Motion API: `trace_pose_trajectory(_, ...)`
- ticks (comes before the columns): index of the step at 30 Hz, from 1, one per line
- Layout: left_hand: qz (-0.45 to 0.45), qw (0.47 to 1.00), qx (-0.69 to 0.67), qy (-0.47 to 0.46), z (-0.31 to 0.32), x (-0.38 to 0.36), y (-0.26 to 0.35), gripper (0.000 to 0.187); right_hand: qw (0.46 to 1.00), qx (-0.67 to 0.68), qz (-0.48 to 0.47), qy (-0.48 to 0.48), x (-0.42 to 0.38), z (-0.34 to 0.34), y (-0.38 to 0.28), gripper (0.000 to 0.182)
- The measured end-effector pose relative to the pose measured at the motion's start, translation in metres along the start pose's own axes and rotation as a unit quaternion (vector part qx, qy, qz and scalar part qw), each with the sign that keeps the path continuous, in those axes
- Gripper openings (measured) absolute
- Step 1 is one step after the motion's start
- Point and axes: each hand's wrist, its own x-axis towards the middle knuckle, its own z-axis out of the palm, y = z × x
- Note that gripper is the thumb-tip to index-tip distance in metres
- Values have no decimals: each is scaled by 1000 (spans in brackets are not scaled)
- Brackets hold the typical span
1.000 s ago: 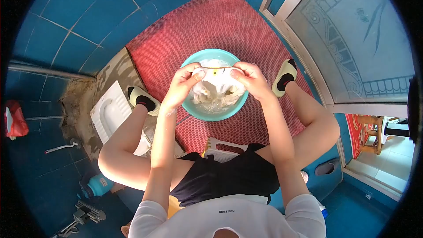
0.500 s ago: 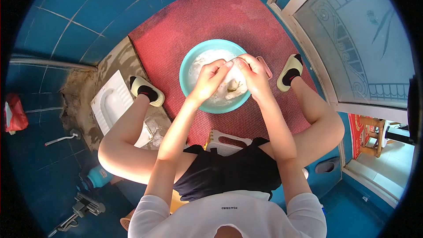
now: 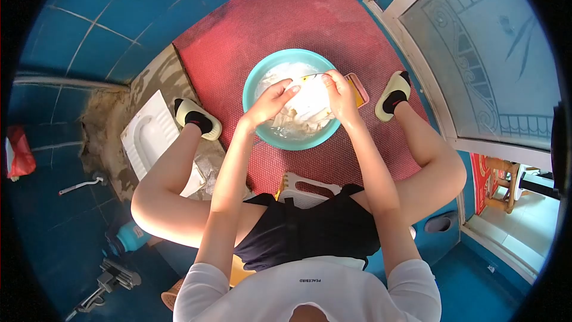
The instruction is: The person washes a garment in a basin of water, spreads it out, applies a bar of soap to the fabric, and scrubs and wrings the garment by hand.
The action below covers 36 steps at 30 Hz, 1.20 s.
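Observation:
A turquoise basin [image 3: 255,120] with foamy water stands on the floor between my feet. Over it, a white cloth garment [image 3: 308,98] with a small yellow and dark mark near its upper edge is stretched between my hands. My left hand [image 3: 271,102] is closed on its left side, thumb on top. At the other side my right hand [image 3: 341,96] pinches it near the top edge. Lower folds of the cloth hang into the basin, and some of it is washed out by bright light.
A pink-rimmed item with yellow inside [image 3: 359,90] lies against the basin's right side. Under my knees is a white washboard [image 3: 304,194] with a handle opening. A squat toilet [image 3: 152,134] is at left, a glazed door [image 3: 476,53] at right. Red matting [image 3: 262,24] covers the floor.
My hands were close together, pinching the cloth bunched up. Now they are farther apart, with the cloth spread between them. More of the pink-rimmed item shows beside my right hand.

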Motion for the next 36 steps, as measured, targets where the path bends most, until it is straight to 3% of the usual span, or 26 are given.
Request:
trace_pose_trajectory(1, -1, 1000, -1, 2, -1, 1, -3, 32, 1000, 0, 0, -2, 2, 0, 3, 16)
trace_pose_trajectory(3, 2, 999, -49, -17, -4, 5, -10, 28, 986, 129, 53, -87, 2, 0, 12, 16)
trace_pose_trajectory(7, -3, 999, 21, -36, -14, 3, -4, 28, 966, 219, 101, -92, -3, -3, -15, 17)
trace_pose_trajectory(9, -96, 991, 19, -88, -11, 1, -4, 26, 963, 237, 94, -91, -4, 0, -14, 18)
trace_pose_trajectory(13, -94, 994, 22, -50, -10, 4, -20, 26, 968, 236, 57, -60, -3, 3, -12, 17)
trace_pose_trajectory(15, -71, 995, -65, -11, -6, 3, -14, 30, 991, 123, 18, -43, 0, 0, -8, 18)
trace_pose_trajectory(19, -40, 999, -4, 11, -3, 9, -38, 34, 997, 61, 12, -38, 1, 5, 5, 18)
trace_pose_trajectory(21, -80, 995, -44, 49, 4, 11, -42, 33, 998, 54, 16, 33, 0, 8, 5, 19)
trace_pose_trajectory(24, -156, 981, -94, 66, 18, 3, 0, 32, 994, 91, 47, 45, -3, 6, -9, 20)
trace_pose_trajectory(25, -155, 981, -95, 65, 27, 4, 2, 32, 994, 90, 47, 46, -5, 7, -9, 20)
trace_pose_trajectory(27, 13, 961, -220, 166, 40, 9, 4, 27, 987, 148, 45, 51, -7, 11, -9, 20)
trace_pose_trajectory(30, 64, 948, -259, 171, 38, 12, 5, 24, 961, 261, 66, 70, -8, 17, -10, 19)
trace_pose_trajectory(34, 48, 947, -272, 165, 36, 6, 16, 26, 940, 315, 77, 109, -15, 27, -22, 19)
trace_pose_trajectory(36, 7, 922, -327, 209, 43, 4, 20, 25, 929, 345, 69, 115, -21, 34, -27, 20)
